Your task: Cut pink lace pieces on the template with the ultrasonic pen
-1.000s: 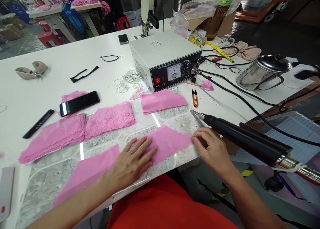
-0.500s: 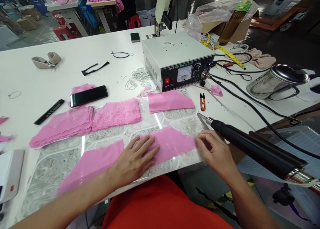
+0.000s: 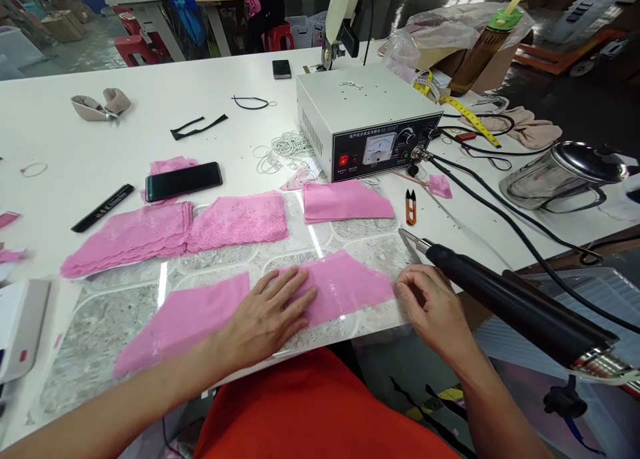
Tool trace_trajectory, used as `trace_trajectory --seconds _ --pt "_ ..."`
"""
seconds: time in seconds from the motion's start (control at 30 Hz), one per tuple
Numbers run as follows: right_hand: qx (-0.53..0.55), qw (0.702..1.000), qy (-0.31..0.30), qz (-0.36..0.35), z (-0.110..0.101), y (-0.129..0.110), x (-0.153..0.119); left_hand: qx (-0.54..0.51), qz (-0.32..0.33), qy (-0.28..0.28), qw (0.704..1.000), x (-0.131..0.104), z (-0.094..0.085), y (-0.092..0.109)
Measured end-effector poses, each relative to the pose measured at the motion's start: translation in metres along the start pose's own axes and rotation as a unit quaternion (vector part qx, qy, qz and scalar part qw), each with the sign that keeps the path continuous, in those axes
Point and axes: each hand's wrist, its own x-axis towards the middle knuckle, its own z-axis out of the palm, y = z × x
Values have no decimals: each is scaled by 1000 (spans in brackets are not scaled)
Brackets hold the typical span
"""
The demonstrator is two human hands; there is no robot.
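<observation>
My left hand (image 3: 267, 312) lies flat with fingers spread, pressing the left part of a pink fabric piece (image 3: 350, 285) onto a marble-patterned mat (image 3: 115, 325). At the piece's narrow right end, my right hand (image 3: 433, 302) pinches its tip between thumb and forefinger. A second pink fabric piece (image 3: 195, 319) lies to the left, partly under my left wrist and forearm. Just above my right hand rests a black handheld tool (image 3: 510, 302) with a pointed metal tip. Behind are folded plain pink fabric (image 3: 345, 202) and stacks of pink lace pieces (image 3: 237, 222).
A grey control box (image 3: 370, 112) with a meter stands behind, its cable running to the right. Orange thread snips (image 3: 411, 207), a glass mug (image 3: 580, 175), a phone (image 3: 184, 181) and a black marker-like stick (image 3: 103, 207) lie around. A white device (image 3: 23, 325) sits at left.
The view has shifted slightly, so the table's things sit a little further right. Both hands keep their places on the pink fabric piece.
</observation>
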Motion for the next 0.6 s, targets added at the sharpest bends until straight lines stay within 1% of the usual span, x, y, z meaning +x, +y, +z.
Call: trace_trajectory --seconds 0.1,0.17,0.43,0.6 --pt "-19 1000 3 -21 1 -1 0 4 -2 -3 1000 -1 0 0" --pt "-24 999 2 -23 2 -2 -1 5 -3 -4 1000 0 1 1" --pt "12 1000 -4 4 -3 -5 6 -1 -5 5 1000 -3 1 1" --pt "8 1000 -7 15 -6 -6 6 -3 -14 17 1000 -5 2 2"
